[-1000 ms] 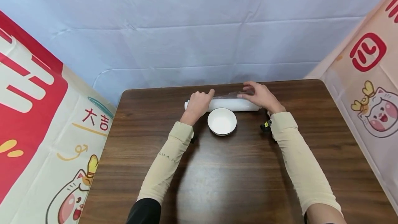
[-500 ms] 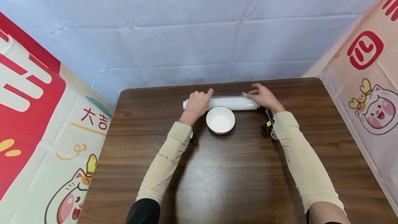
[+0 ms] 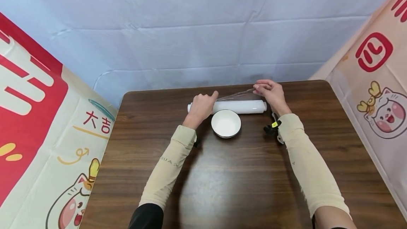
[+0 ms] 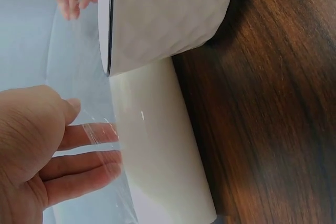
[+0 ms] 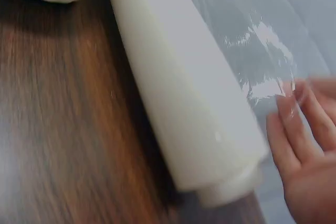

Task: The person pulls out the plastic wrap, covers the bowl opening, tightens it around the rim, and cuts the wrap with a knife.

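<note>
A white roll of cling film (image 3: pixel 243 106) lies across the far part of the table, and clear film (image 5: pixel 262 51) rises loose from its far side. At the roll's left end is my left hand (image 3: pixel 202 106); in the left wrist view its fingers (image 4: pixel 79 182) are stretched out behind the film, fingertips right at the roll, thumb apart. My right hand (image 3: pixel 272 94) pinches the film's edge between thumb and fingertips above the roll's right end, drawing it up into a slanting strand. A white bowl (image 3: pixel 226 123), textured outside with a dark rim, stands in front of the roll.
The brown wooden table (image 3: pixel 216 186) has its far edge just behind the roll. A pale cloth backdrop (image 3: pixel 190 38) hangs behind it, with printed cloths (image 3: pixel 31 116) at the sides. A dark wrist device (image 3: pixel 271 128) sits by the right wrist.
My right hand was low over the roll's right end half a second ago; now it has risen and moved slightly back, pulling the film upward. The left hand, roll and bowl have stayed put.
</note>
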Demonstrator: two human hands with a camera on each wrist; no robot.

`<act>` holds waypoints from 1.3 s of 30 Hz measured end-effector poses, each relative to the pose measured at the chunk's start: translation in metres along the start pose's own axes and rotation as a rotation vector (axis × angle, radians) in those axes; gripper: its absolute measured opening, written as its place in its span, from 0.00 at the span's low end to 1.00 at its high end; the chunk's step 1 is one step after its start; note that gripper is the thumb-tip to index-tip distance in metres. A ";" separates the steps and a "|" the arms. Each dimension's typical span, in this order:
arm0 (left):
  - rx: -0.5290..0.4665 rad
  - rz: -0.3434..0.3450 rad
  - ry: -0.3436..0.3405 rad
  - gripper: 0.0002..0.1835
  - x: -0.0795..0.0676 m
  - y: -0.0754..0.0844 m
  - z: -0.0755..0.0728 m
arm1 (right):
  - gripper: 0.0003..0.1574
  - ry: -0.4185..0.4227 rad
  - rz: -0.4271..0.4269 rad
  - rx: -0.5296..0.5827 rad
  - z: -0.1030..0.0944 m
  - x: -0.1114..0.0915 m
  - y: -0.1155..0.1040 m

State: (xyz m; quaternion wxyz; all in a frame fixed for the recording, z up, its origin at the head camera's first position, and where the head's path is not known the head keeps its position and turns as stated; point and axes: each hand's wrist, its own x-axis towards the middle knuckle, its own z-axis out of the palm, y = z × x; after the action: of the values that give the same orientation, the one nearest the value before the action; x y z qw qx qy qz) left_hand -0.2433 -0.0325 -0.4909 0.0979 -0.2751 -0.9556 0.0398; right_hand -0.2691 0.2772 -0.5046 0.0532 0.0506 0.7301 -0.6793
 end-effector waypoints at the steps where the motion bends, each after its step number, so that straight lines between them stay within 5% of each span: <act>1: 0.000 0.000 -0.001 0.15 0.000 0.000 0.000 | 0.36 -0.031 0.019 -0.038 -0.003 0.001 0.002; 4: -0.004 -0.001 -0.003 0.16 0.000 0.000 0.000 | 0.56 -0.158 0.094 -0.245 -0.009 0.006 0.010; 8: -0.006 0.002 0.010 0.17 0.001 0.000 0.000 | 0.55 -0.293 0.142 -0.449 -0.009 0.013 0.015; 14: 0.002 0.012 0.037 0.14 0.000 0.001 0.002 | 0.20 -0.242 0.112 -0.274 -0.005 0.015 0.017; 20: -0.027 0.007 0.089 0.06 -0.001 -0.001 0.005 | 0.16 -0.221 0.064 -0.151 -0.009 0.009 0.016; 23: -0.132 -0.032 0.070 0.12 -0.003 -0.006 0.005 | 0.31 -0.239 0.027 -0.180 -0.008 0.008 0.016; 30: -0.512 -0.133 -0.205 0.29 -0.014 -0.040 0.012 | 0.27 -0.206 0.000 -0.185 -0.004 0.008 0.023; 34: -0.640 -0.182 -0.227 0.22 -0.028 -0.064 0.019 | 0.27 -0.196 -0.005 -0.162 -0.002 0.009 0.025; 39: -0.839 -0.271 -0.174 0.16 -0.037 -0.082 0.025 | 0.26 -0.192 -0.018 -0.152 0.001 0.011 0.021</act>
State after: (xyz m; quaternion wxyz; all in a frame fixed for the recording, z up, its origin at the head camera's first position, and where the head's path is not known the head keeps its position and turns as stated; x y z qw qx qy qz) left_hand -0.2607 -0.1223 -0.5104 -0.0987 -0.1592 -0.9210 -0.3416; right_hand -0.2773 0.2780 -0.5271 0.1208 -0.0255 0.7714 -0.6242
